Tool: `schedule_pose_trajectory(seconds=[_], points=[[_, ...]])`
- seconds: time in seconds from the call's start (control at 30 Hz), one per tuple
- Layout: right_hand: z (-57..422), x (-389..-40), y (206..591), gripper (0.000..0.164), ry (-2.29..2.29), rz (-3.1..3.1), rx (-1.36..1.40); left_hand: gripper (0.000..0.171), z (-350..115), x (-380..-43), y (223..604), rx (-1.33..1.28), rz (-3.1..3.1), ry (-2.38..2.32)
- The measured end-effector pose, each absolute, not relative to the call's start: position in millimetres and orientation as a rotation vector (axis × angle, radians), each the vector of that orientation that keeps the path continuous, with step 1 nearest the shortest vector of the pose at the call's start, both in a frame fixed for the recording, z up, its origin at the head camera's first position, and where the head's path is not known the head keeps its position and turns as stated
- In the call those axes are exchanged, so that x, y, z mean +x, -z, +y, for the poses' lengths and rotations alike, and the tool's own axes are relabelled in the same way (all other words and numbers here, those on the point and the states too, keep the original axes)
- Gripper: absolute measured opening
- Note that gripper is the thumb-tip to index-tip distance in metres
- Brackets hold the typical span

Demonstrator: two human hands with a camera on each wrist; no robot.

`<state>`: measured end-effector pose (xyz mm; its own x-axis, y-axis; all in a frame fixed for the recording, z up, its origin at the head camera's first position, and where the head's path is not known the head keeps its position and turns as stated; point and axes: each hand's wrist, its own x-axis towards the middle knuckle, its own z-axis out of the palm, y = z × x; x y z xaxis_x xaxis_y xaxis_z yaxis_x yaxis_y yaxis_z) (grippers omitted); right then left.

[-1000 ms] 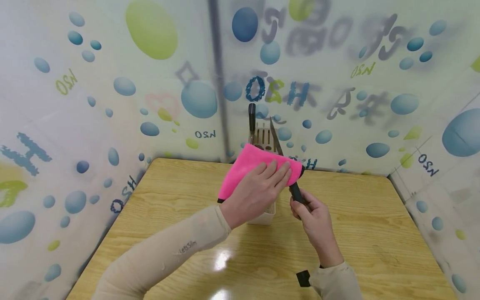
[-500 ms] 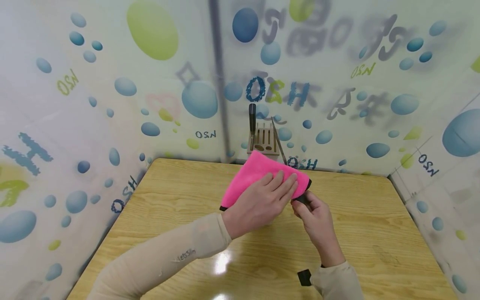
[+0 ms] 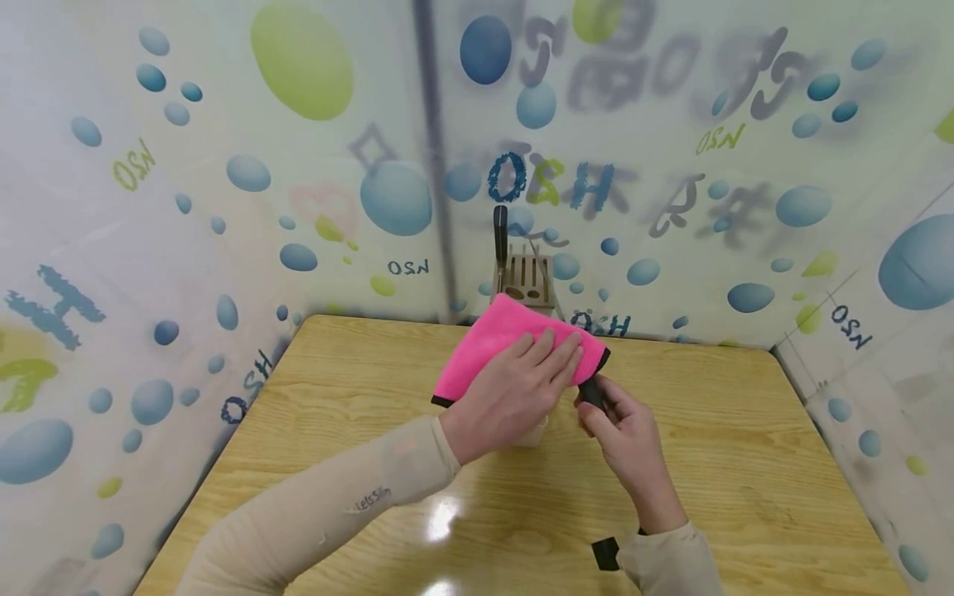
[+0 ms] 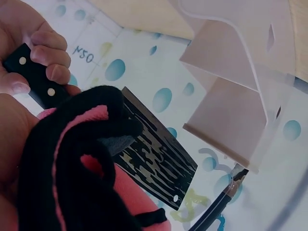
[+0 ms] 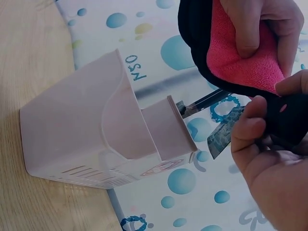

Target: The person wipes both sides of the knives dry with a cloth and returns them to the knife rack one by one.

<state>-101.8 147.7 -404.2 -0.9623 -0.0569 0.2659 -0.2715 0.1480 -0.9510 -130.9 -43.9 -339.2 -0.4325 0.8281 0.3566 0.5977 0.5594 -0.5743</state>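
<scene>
My right hand (image 3: 629,443) grips the black riveted handle (image 3: 592,392) of a cleaver, its blade (image 4: 166,166) pointing up and away. A pink cloth (image 3: 477,352) with black edging is folded over the blade, pinched by my left hand (image 3: 510,393). In the head view the fingers of this hand lie along the cloth's outer face, near the handle end. The left wrist view shows a dark streaky pattern and a small hole on the bare part of the blade. Cloth hides the blade's base.
Behind the cloth stands a pale plastic knife holder (image 5: 77,115) with a slotted brown top (image 3: 527,277). Another black-handled knife (image 3: 501,232) stands in it. The wooden table (image 3: 730,463) meets bubble-patterned walls (image 3: 335,165) at the back and sides.
The cloth in my left hand slid down the blade to the handle, then a little back up. The blade has turned, showing much less in the head view. My right hand stayed nearly in place.
</scene>
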Motion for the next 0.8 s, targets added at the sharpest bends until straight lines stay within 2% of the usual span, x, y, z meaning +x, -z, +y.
schedule_pose_trajectory(seconds=[0.07, 0.3, 0.8], points=[[147, -102, 405, 0.016, -1.927, -2.233, 0.353, 0.050, -45, -133, 339, -1.131, -2.178, -0.483], [148, -101, 407, 0.031, -1.947, -2.228, 0.389, 0.049, -47, -140, 338, -1.099, -2.192, -0.463], [149, -101, 408, 0.029, -1.879, -2.226, 0.423, 0.048, -51, -146, 336, -1.053, -2.203, -0.473]])
